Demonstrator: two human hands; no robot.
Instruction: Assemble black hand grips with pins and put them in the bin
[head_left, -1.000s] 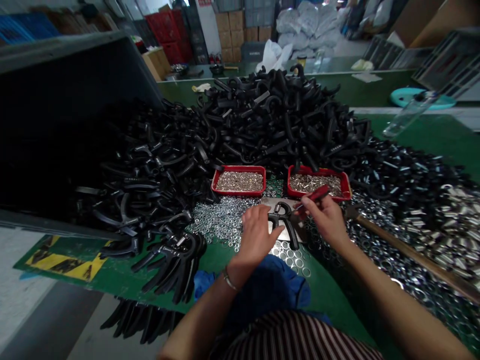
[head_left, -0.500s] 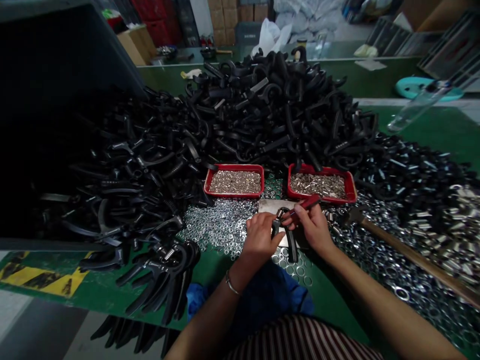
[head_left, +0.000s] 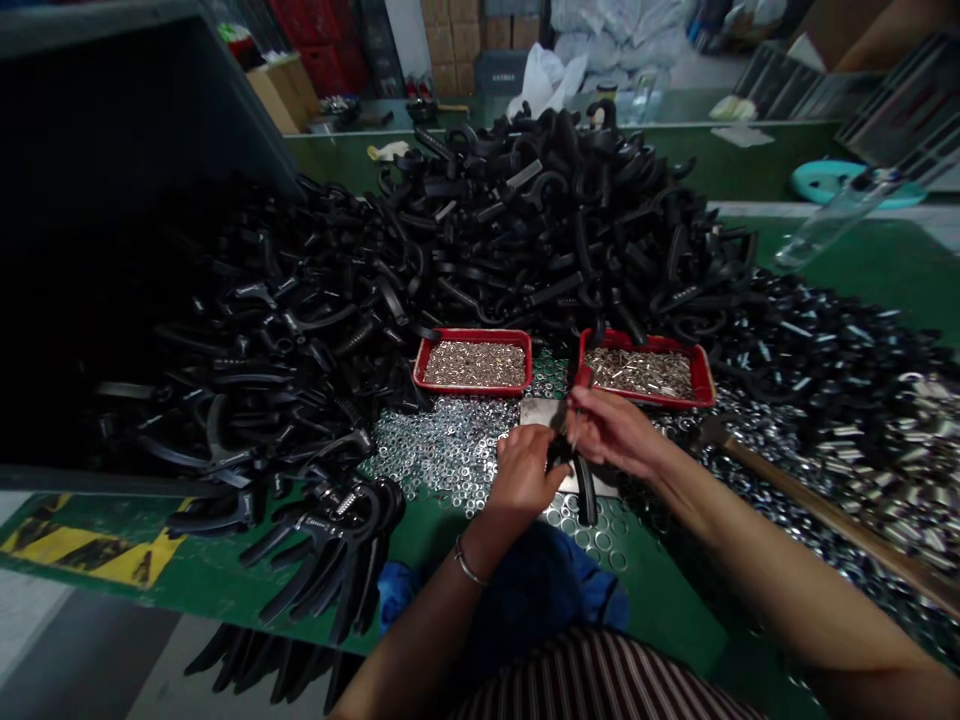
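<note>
My left hand (head_left: pixel 523 468) is closed around a black curved handle piece (head_left: pixel 585 490), steadying it over a pale metal plate (head_left: pixel 541 410). The lower leg of the piece slants down past the plate's front edge. Held nearly upright in my right hand (head_left: pixel 619 430) is a screwdriver with a red handle (head_left: pixel 584 377). Its thin shaft points down toward the black piece, but my fingers hide where the tip rests. Small metal rings (head_left: pixel 600 540) lie just in front of the plate.
Two red trays (head_left: pixel 472 391) (head_left: pixel 709 390) of small metal parts stand behind the plate. A large heap of black curved pieces (head_left: pixel 517 230) spreads beyond them. A hammer (head_left: pixel 795 490) lies on loose washers to the right. Assembled black pieces (head_left: pixel 337 550) overlap at the left edge.
My right hand has turned the screwdriver from nearly level to nearly upright, its red handle moving leftward. My left hand stays on the black piece.
</note>
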